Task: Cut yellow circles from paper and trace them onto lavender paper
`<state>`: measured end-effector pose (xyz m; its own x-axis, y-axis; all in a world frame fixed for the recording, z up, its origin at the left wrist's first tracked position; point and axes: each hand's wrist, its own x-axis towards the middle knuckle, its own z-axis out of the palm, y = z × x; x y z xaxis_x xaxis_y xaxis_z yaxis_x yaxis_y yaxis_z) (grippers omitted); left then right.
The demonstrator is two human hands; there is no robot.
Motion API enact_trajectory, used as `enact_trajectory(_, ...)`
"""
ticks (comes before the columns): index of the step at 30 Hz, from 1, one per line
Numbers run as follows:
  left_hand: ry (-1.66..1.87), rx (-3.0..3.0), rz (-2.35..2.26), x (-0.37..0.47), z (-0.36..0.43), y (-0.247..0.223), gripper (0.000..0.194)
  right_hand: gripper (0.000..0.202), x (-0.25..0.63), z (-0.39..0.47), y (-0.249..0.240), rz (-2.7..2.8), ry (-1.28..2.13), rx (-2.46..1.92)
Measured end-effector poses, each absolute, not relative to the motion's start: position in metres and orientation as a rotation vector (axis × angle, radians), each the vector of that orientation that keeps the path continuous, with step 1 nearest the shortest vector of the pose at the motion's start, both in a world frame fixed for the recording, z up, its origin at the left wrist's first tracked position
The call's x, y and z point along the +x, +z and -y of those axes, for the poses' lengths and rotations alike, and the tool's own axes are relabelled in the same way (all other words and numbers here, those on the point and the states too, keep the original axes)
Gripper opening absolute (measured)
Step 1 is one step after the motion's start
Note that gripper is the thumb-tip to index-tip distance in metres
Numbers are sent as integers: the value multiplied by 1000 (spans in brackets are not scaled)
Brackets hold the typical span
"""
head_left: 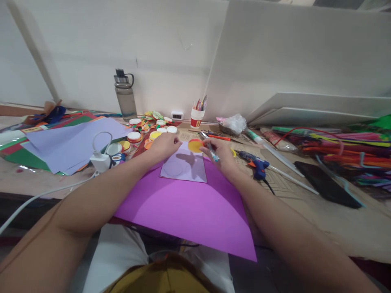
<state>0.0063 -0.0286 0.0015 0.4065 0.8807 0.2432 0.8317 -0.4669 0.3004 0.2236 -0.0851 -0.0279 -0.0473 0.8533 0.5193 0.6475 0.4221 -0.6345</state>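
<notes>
My right hand [222, 154] pinches a round yellow lid [195, 145] with an orange rim by its edge. A pen [214, 155] is also tucked in that hand. Below the lid lies a light purple sheet [195, 173] with round outlines [174, 167] drawn on it. It rests on a larger bright purple sheet [186, 211] that hangs over the table's near edge. My left hand [165, 145] is over the light sheet's left side, fingers loosely curled and slightly apart, with nothing visible in them. Part of its grip is hidden from above.
Several jar lids [134, 136] and light purple sheets [76, 140] lie left. Behind stand a water bottle [124, 95] and a paper cup [197, 117] of pens. A blue glue gun [259, 167], a black phone [326, 183] and colourful pipe cleaners [351, 150] are right. A white plug [100, 162] trails its cable.
</notes>
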Motion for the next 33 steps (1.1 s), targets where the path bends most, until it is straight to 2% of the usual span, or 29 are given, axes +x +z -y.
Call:
enact_trajectory(4,593,2446,-1483,6,24,5,31,24,217,86,-28,1817,146,-1217)
enact_trajectory(8,642,2415,-1183,14,25,1,39,16,214,86,-32,1949,30,-1261)
enact_trajectory(13,582,2360,-968,22,26,-14,47,28,214,85,-35,2175,25,-1343)
enact_trajectory(17,499,2409,-942,21,23,-22,50,20,222,82,-35,2250,121,-1304)
enact_trajectory(23,432,2465,-938,22,29,-16,47,28,230,83,-27,2252,155,-1328)
enact_trajectory(27,460,2468,-935,24,29,-18,46,27,228,87,-22,2246,206,-1359)
enact_trajectory(31,499,2479,-1005,27,27,-23,41,40,228,87,-22,2184,195,-1418)
enact_trajectory(33,529,2480,-1035,28,28,-24,39,39,230,86,-24,2151,193,-1442)
